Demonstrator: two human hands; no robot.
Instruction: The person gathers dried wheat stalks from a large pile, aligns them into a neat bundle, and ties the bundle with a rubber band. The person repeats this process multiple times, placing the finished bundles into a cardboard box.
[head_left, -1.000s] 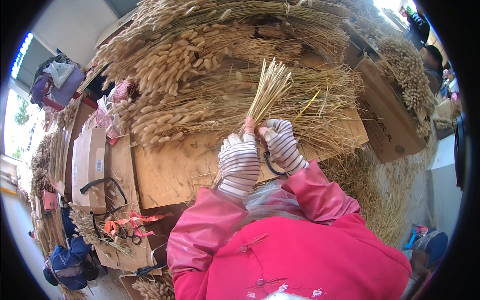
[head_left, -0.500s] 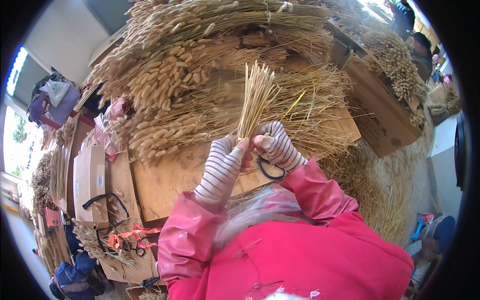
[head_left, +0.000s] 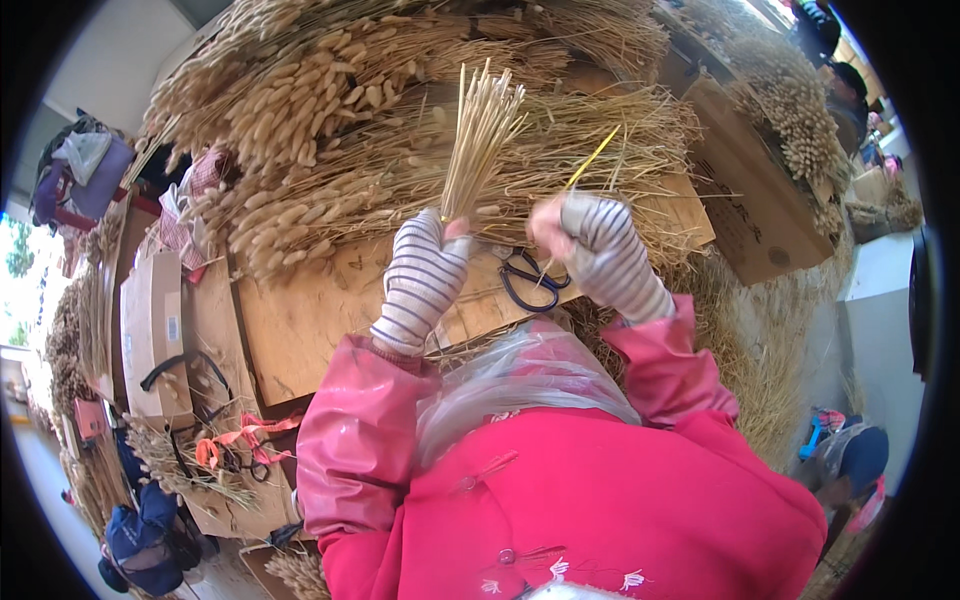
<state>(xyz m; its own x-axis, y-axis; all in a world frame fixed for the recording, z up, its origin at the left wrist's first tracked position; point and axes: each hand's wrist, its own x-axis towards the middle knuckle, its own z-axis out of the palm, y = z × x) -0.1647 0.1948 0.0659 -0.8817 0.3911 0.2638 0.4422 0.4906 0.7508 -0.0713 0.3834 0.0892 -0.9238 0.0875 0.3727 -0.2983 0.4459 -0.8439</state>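
Observation:
My left hand point(head_left: 422, 270), in a striped fingerless sleeve, is closed around a bundle of dried stalks point(head_left: 482, 135). The cut ends point up and away from me; below the fist the bundle is hidden. A trace of yellow shows on the stalks just above the grip. Apart from it, to the right, my right hand point(head_left: 598, 240) is curled and partly blurred. A thin yellow strip point(head_left: 596, 157) sticks out past its far side, seemingly held in the fingers. Dark-handled scissors point(head_left: 530, 282) lie on the wooden board point(head_left: 330, 325) between my hands.
Long dried grass with fluffy heads point(head_left: 300, 110) is heaped across the far side. A cardboard box point(head_left: 755, 190) stands at the right, with loose straw point(head_left: 760, 350) below it. At the left are another carton point(head_left: 152, 330) and orange ribbon point(head_left: 240, 437). People are at the far right.
My hands have come apart: the left moved up and left with the bundle, the right moved up and right. The yellow strip shifted with the right hand. More of the scissors shows.

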